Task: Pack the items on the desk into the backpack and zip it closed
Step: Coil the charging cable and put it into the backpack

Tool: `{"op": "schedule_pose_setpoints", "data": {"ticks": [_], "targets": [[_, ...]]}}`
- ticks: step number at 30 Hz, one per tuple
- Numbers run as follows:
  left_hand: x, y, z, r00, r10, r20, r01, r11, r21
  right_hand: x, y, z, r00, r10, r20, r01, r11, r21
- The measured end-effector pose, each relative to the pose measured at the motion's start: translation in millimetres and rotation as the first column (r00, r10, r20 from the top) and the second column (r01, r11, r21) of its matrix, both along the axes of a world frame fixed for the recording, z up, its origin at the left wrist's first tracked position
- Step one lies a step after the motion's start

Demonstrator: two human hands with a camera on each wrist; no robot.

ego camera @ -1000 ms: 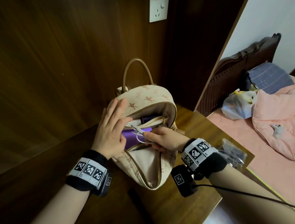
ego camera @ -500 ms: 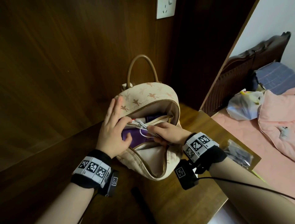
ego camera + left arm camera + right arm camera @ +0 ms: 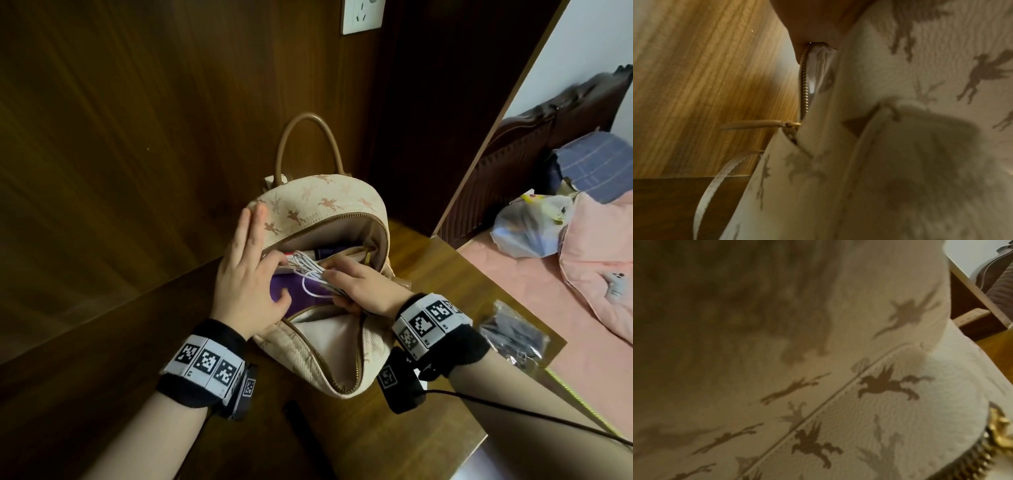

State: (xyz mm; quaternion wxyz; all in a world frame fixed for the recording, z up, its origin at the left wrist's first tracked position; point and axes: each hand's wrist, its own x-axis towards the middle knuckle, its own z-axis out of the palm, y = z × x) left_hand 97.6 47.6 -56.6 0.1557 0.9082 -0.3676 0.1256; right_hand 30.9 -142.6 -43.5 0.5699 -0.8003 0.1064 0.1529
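Note:
A beige backpack printed with winged horses stands unzipped on the wooden desk. My left hand rests on the left rim of its opening, fingers straight up along the top panel and thumb by a purple item inside. My right hand grips a coiled white cable and holds it inside the opening, over the purple item. In the left wrist view the backpack fills the frame, with its zipper pull sticking out sideways. The right wrist view shows only backpack fabric and a gold zipper part.
A clear plastic bag of dark items lies near the desk's right edge. A slim black object lies on the desk near me. Dark wood panels with a wall socket stand behind. A bed is off to the right.
My right hand has carried the white cable further into the backpack's opening, toward my left hand. My left hand has stayed on the rim.

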Motion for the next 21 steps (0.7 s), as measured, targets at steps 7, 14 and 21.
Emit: {"op": "schedule_pose_setpoints", "data": {"ticks": [7,14,21], "targets": [[1.6,-0.6,-0.6,0.999,-0.020,0.037,0.020,1.000,0.002,12.3,-2.5,15.8,0.936,0.131,0.328,-0.032,0.957,-0.289],[2.7,1.0,-1.9,0.999,-0.029,0.027,0.029,0.999,-0.030,6.9,3.4,1.5,0.924,0.194,0.330,-0.061,0.926,-0.373],[2.8,0.8,-3.5,1.000,-0.001,-0.008,0.001,1.000,-0.006,-1.7,3.1,-8.6,0.923,0.112,0.367,0.006,0.952,-0.305]]}}
